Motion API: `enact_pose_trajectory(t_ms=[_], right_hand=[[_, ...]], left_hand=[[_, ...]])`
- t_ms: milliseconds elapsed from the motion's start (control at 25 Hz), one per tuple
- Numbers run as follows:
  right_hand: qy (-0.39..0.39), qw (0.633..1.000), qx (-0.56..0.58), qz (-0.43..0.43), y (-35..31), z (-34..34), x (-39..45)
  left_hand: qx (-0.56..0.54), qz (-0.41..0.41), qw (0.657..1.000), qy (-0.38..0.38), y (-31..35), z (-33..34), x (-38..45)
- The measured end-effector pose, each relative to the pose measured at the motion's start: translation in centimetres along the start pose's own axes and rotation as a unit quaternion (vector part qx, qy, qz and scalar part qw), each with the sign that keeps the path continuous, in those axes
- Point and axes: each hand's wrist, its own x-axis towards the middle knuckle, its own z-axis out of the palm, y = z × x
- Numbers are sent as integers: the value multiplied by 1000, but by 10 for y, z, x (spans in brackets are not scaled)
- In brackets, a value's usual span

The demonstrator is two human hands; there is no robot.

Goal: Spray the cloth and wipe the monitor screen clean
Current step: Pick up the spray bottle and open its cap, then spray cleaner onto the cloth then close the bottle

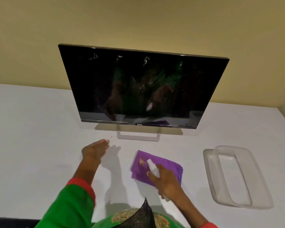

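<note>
Right hand [167, 180] clamped on spray bottle [152, 167] over purple cloth [155, 167] — mist lightly, don't soak; left hand [95, 149] open, empty.

A dark monitor [143, 86] stands on a white table [31, 129], its base [138, 136] near the table's middle and its screen flecked with specks and droplets along the upper part. The screen mirrors both hands and the bottle. A folded purple cloth [141, 163] lies flat in front of the base, bearing a yellowish mark near its left part. The right hand [167, 181] grips a small white spray bottle [152, 167] over the cloth, nozzle pointing down toward the fabric. The left hand [95, 149] is held open, palm inward, empty, left of the cloth and apart from it. A clear plastic tray [237, 176] sits well to the right.
</note>
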Motion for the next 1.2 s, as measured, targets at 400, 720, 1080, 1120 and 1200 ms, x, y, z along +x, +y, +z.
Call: enact_pose_trajectory(t_ms=[400,720,1080,1120,1200], right_hand=[[-189,805,561,-37,23,-29,9],[-217,824,518,-72,16,-42,7],[-221,851,471,-66,-5,-37,33],[-178,908,371,-75,-4,-33,40],[-55,986,108,-116,3,-23,54]], left_hand=[[78,32,992,-97,-28,34,-18],[77,27,992,-98,-34,30,-17],[82,37,995,-52,-35,14,-20],[80,38,995,-45,-36,11,-19],[75,39,996,-39,-37,5,-18]])
